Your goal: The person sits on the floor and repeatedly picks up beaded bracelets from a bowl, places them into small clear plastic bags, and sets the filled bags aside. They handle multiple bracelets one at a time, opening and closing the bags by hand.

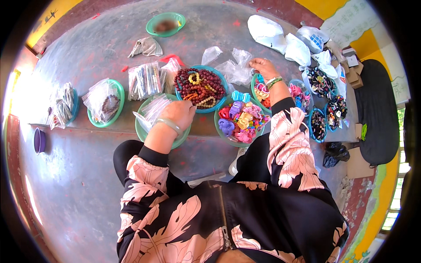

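The right hand (264, 68), fingertips drawn nearly together, is at the right end of the loose clear bags (237, 72), beyond the blue bowl (212, 109) of bead strings (211, 83); whether it grips one, I cannot tell. The left hand (177, 115) curls over the green bowl (140, 133) of small packets (153, 108), its hold hidden. A sharp pull could drag bags into the beads and snag strings, while a dipping right forearm might spill the hair ties (262, 92).
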Motion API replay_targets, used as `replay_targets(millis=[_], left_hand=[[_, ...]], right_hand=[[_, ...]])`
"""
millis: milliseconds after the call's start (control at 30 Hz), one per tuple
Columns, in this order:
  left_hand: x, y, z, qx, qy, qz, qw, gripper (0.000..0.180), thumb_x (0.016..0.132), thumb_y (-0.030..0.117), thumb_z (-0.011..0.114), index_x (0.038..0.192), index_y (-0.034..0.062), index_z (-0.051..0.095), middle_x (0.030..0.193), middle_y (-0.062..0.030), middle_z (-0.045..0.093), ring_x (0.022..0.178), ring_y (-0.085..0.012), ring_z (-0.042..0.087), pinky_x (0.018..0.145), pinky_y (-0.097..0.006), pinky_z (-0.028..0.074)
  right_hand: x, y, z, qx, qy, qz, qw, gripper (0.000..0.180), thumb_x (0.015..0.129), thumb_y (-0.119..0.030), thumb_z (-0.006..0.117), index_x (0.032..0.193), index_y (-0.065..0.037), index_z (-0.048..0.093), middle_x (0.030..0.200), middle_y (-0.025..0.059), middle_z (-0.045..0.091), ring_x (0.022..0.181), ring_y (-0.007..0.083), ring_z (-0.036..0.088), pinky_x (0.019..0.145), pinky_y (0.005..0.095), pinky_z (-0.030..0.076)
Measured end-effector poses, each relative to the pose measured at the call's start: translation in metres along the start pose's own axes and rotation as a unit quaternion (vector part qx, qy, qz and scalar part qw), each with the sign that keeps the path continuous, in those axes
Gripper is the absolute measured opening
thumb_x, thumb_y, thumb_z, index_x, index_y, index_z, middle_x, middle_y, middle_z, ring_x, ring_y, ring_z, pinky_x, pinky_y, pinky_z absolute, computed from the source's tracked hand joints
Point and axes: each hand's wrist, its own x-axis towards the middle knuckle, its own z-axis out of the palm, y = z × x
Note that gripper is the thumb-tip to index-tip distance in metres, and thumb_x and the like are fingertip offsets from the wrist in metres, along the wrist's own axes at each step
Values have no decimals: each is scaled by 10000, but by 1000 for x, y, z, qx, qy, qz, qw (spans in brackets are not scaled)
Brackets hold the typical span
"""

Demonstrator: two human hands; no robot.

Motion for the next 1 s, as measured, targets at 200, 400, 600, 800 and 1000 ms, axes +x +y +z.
replay_targets(millis=[200, 400, 600, 800, 1000], left_hand=[[7, 0, 2, -268, 102, -15, 958, 318, 822, 308, 548, 894, 4, 610, 768, -132, 623, 714, -264, 602, 658, -355, 473], [4, 18, -26, -714, -9, -43, 699, 339, 814, 266, 609, 1050, 27, 570, 934, -23, 582, 813, -91, 546, 733, -217, 447], [11, 1, -8, -709, 90, -63, 697, 122, 807, 151, 600, 738, 52, 596, 620, 48, 509, 524, -35, 412, 473, -194, 296], [18, -1, -13, -731, 225, -143, 629, 105, 806, 139, 602, 745, 54, 594, 597, 51, 504, 490, -32, 405, 446, -182, 294], [19, -16, -7, -727, 264, -81, 629, 30, 813, 53, 548, 797, 45, 571, 718, -6, 591, 583, -90, 550, 504, -193, 428]], right_hand=[[-46, -49, 71, 373, -217, 23, 902, 200, 838, -131, 539, 991, -4, 562, 919, 76, 617, 852, 169, 593, 778, 311, 466], [-85, -75, 134, 381, -222, 74, 894, 224, 852, -117, 512, 1037, 3, 552, 969, 84, 608, 866, 166, 595, 795, 300, 463], [-86, -69, 159, 319, -172, 72, 929, 295, 841, -275, 564, 1013, -35, 559, 926, 40, 610, 825, 131, 588, 739, 264, 467], [-90, -79, 158, 160, -135, 48, 977, 389, 796, -344, 620, 1032, -41, 562, 918, 23, 600, 796, 94, 564, 691, 243, 456], [-87, -67, 161, 218, -16, 44, 975, 203, 797, -228, 630, 878, -44, 597, 773, 31, 621, 620, 91, 569, 541, 203, 442]])
